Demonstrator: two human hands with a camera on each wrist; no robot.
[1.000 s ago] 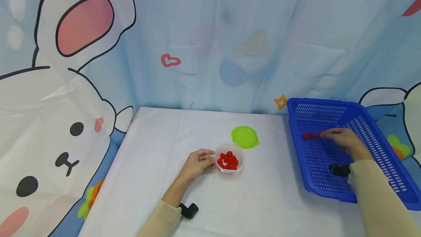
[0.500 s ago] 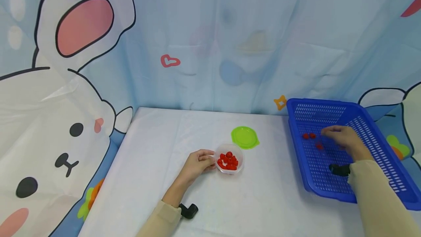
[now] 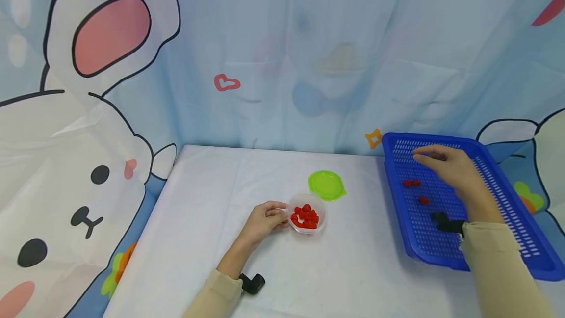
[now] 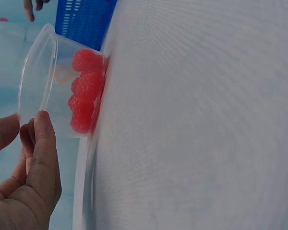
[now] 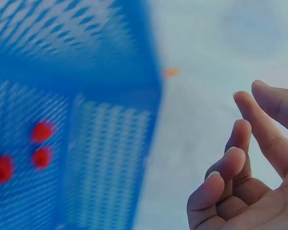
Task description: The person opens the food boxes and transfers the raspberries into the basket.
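Observation:
A clear round plastic tub point(image 3: 318, 205) stands on the white table, with several red raspberries point(image 3: 306, 208) in it. My left hand point(image 3: 265, 220) holds the tub's rim at its left side, thumb and fingers at the edge in the left wrist view point(image 4: 41, 143). On the right, my right hand point(image 3: 450, 168) is raised over the blue basket point(image 3: 395, 220), its fingers loosely bent and nothing between them. Three raspberries point(image 3: 423, 200) lie on the basket's floor, two side by side and one nearer; the right wrist view shows them blurred, left of the hand point(image 5: 249, 163).
A bright green lid point(image 3: 327, 185) lies flat on the white table point(image 3: 220, 180) just behind the tub. The basket's mesh walls rise around the right hand's area. A printed cloth point(image 3: 265, 38) hangs behind the table.
My right hand has let go of a raspberry, which dropped to the basket floor nearer than the other two. The hand then rose and shifted slightly left. My left hand stays at the tub.

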